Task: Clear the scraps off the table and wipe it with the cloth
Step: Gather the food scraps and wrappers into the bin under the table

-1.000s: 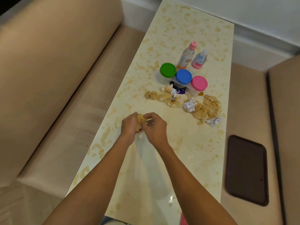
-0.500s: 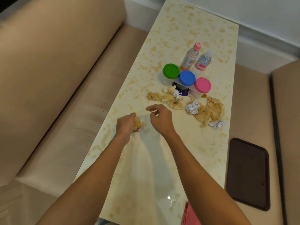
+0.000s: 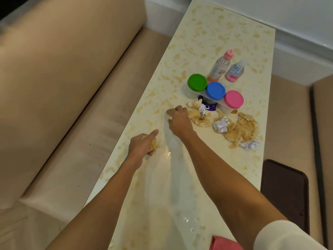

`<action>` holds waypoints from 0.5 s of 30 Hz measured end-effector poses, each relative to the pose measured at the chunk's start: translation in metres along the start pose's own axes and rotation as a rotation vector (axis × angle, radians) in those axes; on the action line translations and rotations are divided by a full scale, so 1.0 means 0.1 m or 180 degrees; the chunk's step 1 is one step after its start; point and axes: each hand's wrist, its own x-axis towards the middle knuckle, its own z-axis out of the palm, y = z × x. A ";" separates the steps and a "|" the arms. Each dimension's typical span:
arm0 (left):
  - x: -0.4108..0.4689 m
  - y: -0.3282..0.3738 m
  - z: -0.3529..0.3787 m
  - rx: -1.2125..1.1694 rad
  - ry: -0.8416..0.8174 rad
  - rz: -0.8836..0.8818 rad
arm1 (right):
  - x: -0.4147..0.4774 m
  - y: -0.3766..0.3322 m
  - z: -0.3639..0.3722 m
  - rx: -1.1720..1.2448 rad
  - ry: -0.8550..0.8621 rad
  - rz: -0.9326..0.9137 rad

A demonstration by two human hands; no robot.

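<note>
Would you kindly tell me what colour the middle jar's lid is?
The middle lid is blue; the head view shows it.

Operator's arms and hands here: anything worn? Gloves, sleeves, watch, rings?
No gloves: the left hand and right hand are bare, with no watch, ring or band showing. Both forearms are bare too. The only clothing in view is a cream sleeve high on the right arm.

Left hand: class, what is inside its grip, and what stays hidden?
The left hand holds a crumpled tan scrap, showing past the curled fingers. How much more lies in the palm is covered by the hand.
</note>
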 end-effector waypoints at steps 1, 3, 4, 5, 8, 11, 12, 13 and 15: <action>0.00 0.00 -0.01 -0.0005 -0.0019 -0.0006 | -0.03 -0.02 0.02 -0.0021 0.0026 -0.0003; 0.00 -0.01 -0.01 0.0025 -0.0042 -0.0008 | -0.10 -0.04 0.05 -0.0022 0.0054 -0.0002; 0.01 -0.01 -0.01 0.0050 -0.0047 -0.0008 | -0.13 -0.04 0.06 0.0019 0.0031 -0.0001; 0.01 -0.01 -0.01 0.0069 -0.0048 -0.0009 | -0.17 -0.03 0.08 0.0093 -0.0005 0.0000; 0.01 -0.01 0.01 0.0091 -0.0061 -0.0001 | -0.28 0.01 0.10 0.0455 0.0032 0.0002; 0.01 -0.03 0.03 0.0115 -0.0087 -0.0005 | -0.38 0.10 0.06 0.0766 0.0282 0.0008; 0.01 -0.04 0.04 0.0126 -0.0098 -0.0004 | -0.41 0.12 0.02 0.0860 0.0421 -0.0001; 0.01 -0.04 0.05 0.0137 -0.0110 -0.0001 | -0.42 0.15 -0.02 0.0948 0.0575 -0.0013; 0.01 -0.06 0.07 0.0155 -0.0113 -0.0009 | -0.40 0.23 -0.11 0.1012 0.0815 0.0038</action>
